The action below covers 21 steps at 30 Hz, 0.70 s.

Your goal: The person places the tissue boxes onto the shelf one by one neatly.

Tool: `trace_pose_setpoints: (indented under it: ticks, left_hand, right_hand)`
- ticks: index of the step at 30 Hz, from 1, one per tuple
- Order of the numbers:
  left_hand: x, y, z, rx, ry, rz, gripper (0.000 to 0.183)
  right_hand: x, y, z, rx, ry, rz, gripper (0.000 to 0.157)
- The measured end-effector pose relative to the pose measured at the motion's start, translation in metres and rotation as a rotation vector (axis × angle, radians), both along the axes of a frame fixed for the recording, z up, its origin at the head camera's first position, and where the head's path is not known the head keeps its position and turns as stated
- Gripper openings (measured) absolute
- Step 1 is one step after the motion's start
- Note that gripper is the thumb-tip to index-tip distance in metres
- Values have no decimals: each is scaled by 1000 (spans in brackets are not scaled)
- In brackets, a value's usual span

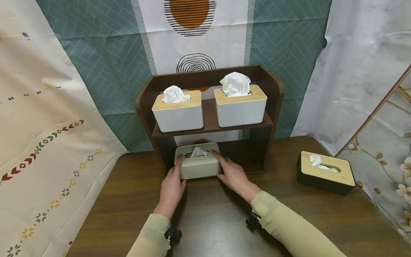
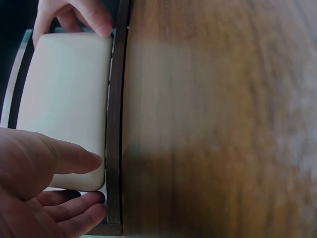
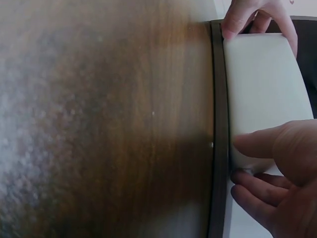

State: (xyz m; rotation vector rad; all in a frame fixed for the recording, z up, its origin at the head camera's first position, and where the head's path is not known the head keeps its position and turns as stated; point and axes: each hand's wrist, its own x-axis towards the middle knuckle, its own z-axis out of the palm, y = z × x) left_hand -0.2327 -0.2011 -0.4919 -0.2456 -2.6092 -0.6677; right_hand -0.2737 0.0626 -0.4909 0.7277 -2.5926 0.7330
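Observation:
A grey-green tissue box with a white tissue showing in its top slot sits on the lower shelf, towards its left side. My left hand holds the box's left end; the left wrist view has the thumb on the front face and the fingers around the end. At the opposite end, my right hand holds it the same way, thumb in front in the right wrist view. The box's front lies along the front edge of the shelf board.
Two white tissue boxes with wooden lids, one on the left and one on the right, stand on the upper level of the dark brown shelf. A black tissue box with a wooden lid lies on the brown table at the right.

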Motion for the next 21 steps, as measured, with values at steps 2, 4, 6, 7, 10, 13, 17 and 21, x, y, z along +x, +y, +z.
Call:
trace_pose_setpoints:
  ticks: [2, 4, 6, 7, 10, 13, 17, 21]
  left_hand:
    - [-1, 0, -1, -6, 9, 2, 104]
    - [-2, -1, -2, -9, 17, 5, 103]
    - [-3, -1, -3, -13, 23, 10, 103]
    - [-4, -1, -3, -17, 25, 13, 102]
    - [-5, -1, -3, -26, 32, 27, 100]
    - [-5, 0, -3, -30, 39, 43, 99]
    - [-6, 2, -3, -21, 36, 62, 100]
    - [-5, 2, -1, -13, 15, 81, 102]
  right_hand:
    - [-2, -1, -2, -4, 22, 0, 100]
    - [-3, -2, -4, -7, 41, -1, 99]
    - [-4, -3, -5, -7, 54, -4, 98]
    - [-4, -3, -6, -9, 59, -5, 98]
    - [-5, -4, -6, -12, 66, -9, 98]
    - [-5, -6, -5, -11, 65, -15, 98]
    - [-5, -8, -5, -11, 59, -24, 98]
    - [-5, -11, -5, -14, 52, -28, 98]
